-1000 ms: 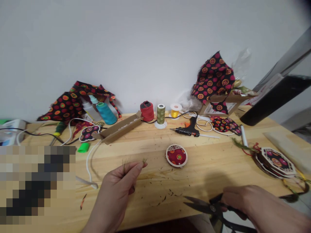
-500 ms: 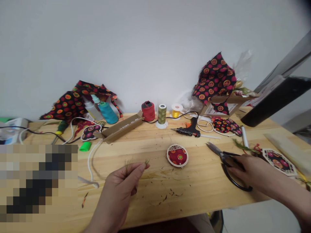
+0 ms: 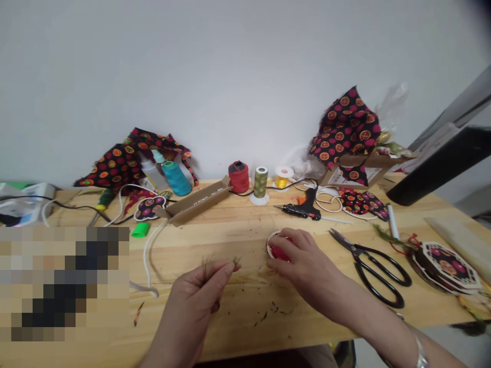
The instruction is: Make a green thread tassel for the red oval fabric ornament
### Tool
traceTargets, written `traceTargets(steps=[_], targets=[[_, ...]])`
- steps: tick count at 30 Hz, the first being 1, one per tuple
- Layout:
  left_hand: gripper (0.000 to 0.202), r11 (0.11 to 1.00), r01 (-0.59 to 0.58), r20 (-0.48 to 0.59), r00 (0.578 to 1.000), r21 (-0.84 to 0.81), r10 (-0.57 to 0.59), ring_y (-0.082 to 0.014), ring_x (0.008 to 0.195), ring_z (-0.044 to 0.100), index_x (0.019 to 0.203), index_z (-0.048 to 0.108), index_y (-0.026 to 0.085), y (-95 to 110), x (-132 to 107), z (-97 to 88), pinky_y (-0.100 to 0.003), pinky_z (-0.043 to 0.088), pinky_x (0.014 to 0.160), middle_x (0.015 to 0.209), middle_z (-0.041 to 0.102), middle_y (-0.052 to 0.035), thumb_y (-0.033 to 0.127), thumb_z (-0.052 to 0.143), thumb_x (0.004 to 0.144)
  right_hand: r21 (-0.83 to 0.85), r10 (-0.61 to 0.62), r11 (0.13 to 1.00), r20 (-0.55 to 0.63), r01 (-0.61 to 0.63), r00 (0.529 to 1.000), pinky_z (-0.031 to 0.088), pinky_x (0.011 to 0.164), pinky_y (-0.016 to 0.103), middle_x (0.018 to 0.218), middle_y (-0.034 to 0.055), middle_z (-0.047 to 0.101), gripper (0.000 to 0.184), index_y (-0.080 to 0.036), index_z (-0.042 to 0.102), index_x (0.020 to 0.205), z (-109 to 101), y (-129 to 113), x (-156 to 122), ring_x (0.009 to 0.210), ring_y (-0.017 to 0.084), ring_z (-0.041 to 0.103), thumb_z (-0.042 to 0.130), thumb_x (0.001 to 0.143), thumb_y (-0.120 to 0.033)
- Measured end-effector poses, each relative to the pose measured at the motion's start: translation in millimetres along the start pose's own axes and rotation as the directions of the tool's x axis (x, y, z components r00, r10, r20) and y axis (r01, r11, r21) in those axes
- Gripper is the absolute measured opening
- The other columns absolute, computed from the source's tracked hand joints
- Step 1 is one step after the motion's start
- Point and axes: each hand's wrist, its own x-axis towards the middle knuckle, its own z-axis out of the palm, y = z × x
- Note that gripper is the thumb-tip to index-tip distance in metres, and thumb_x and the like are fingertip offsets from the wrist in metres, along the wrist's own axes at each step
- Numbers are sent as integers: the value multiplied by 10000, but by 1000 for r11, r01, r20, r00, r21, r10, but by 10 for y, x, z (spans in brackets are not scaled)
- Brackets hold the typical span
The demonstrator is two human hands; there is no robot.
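My left hand [image 3: 197,299] is closed in a pinch on a small bunch of green threads [image 3: 237,261], whose frayed ends stick out past the fingertips. My right hand [image 3: 309,268] covers most of a round, wooden-framed ornament [image 3: 273,249] with red patterned fabric, its thumb and fingers curled at the ornament's edges. The ornament appears to rest on the wooden table [image 3: 230,327]. To the right of that hand lies a pair of scissors [image 3: 356,251] with black handles, blades apart.
Behind my hands stand green [image 3: 261,182], red [image 3: 238,177], yellow [image 3: 282,179] and teal [image 3: 177,179] thread spools. A black glue gun [image 3: 301,208] lies near a cardboard tray [image 3: 199,202]. Framed ornaments [image 3: 447,266] are at right, and dark scraps [image 3: 264,318] litter the front.
My right hand has let go of the scissors, leaving them on the table, and has moved left onto the round ornament. My left hand still pinches the green threads.
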Motion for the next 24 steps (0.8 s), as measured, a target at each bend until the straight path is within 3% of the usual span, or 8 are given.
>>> traceTargets(steps=[6, 11, 13, 15, 17, 19, 21, 24], targets=[[289, 1000, 12, 5, 1000, -1, -12, -75, 434, 289, 694, 764, 152, -14, 17, -8, -192, 203, 415, 427, 451, 52, 421, 751, 591, -67, -46, 997, 50, 49, 998, 379, 878, 471, 1124, 117, 579, 95, -146, 626, 850, 87, 21, 78, 1095, 300, 414, 578, 795, -85], [311, 1000, 18, 15, 1000, -2, -18, -81, 436, 273, 677, 768, 156, -4, 34, -1, -197, 201, 417, 417, 417, 58, 447, 753, 569, 297, 100, 952, -83, -71, 992, 414, 864, 371, 1021, 50, 614, 159, -183, 625, 724, 7, 75, 187, 1053, 214, 462, 564, 799, -56], [338, 1000, 20, 5, 1000, 6, -20, -84, 432, 271, 668, 769, 155, 11, 28, 2, -202, 194, 417, 411, 401, 57, 473, 750, 555, 522, 252, 843, -174, -127, 952, 436, 825, 336, 943, 40, 635, 157, -187, 636, 685, -97, 145, 299, 962, 177, 524, 585, 788, -80], [365, 1000, 29, 0, 1000, 8, -29, -80, 422, 261, 657, 768, 149, 26, 23, 3, -205, 177, 419, 406, 383, 59, 494, 748, 539, 733, 449, 660, -204, -168, 870, 456, 728, 306, 830, 31, 651, 106, -179, 645, 672, -237, 252, 445, 801, 149, 569, 620, 768, -143], [394, 999, 35, -3, 999, 11, -35, -75, 412, 249, 648, 765, 143, 33, 22, -3, -207, 160, 424, 403, 366, 63, 517, 746, 525, 883, 613, 435, -150, -173, 775, 432, 577, 262, 687, 6, 632, 86, -167, 655, 685, -402, 381, 610, 608, 112, 537, 659, 738, -234], [424, 999, 29, -3, 1000, 25, -29, -74, 407, 247, 644, 761, 143, 30, 29, -15, -210, 152, 426, 402, 363, 62, 545, 741, 511, 957, 692, 266, -107, -114, 714, 369, 480, 228, 596, -17, 597, 144, -155, 662, 693, -580, 502, 773, 499, 80, 466, 697, 694, -295], [452, 999, 10, 5, 1000, 45, -10, -76, 401, 244, 648, 760, 144, 20, 42, -30, -216, 147, 424, 400, 355, 63, 572, 731, 506, 981, 718, 192, -117, -33, 686, 351, 458, 216, 613, -5, 613, 174, -143, 660, 676, -759, 591, 926, 499, 72, 465, 730, 646, -299], [480, 998, -17, 27, 1000, 61, 15, -79, 393, 233, 653, 762, 144, 10, 59, -48, -222, 146, 416, 397, 331, 68, 601, 713, 512, 979, 730, 203, -175, 36, 660, 364, 465, 203, 657, 12, 642, 157, -143, 647, 651, -1016, 657, 1131, 551, 77, 504, 742, 627, -266]])
